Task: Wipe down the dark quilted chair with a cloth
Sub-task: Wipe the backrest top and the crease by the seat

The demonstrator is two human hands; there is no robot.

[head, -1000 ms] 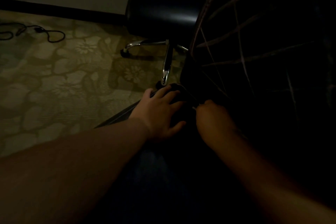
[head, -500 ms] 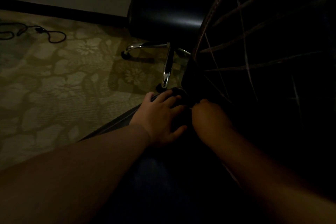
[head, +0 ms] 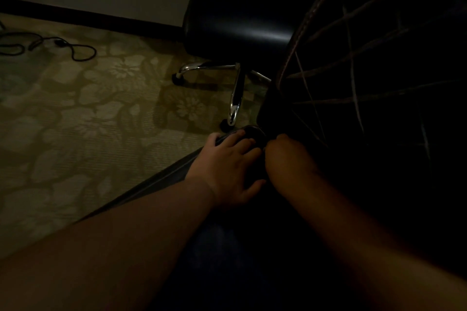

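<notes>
The dark quilted chair (head: 374, 88) fills the right side, with pale stitch lines crossing its padded surface. My left hand (head: 225, 166) rests on the chair's front corner, fingers spread and laid over a glossy dark rounded edge (head: 254, 132). Right beside it, my right hand (head: 288, 159) is curled into a fist against the foot of the quilted panel. It seems to pinch a cloth, which is almost lost in the dark. Only a faint pale fleck shows at its fingertips.
A black office chair (head: 237, 20) on a chrome star base (head: 235, 98) stands just behind the hands. Patterned carpet (head: 88, 121) spreads to the left, with a black cable (head: 73, 50) lying on it. A wall with a dark skirting board (head: 101, 17) runs along the back.
My right hand has crept a little left and forward along the foot of the quilted panel, closing on my left hand. The left hand has barely moved.
</notes>
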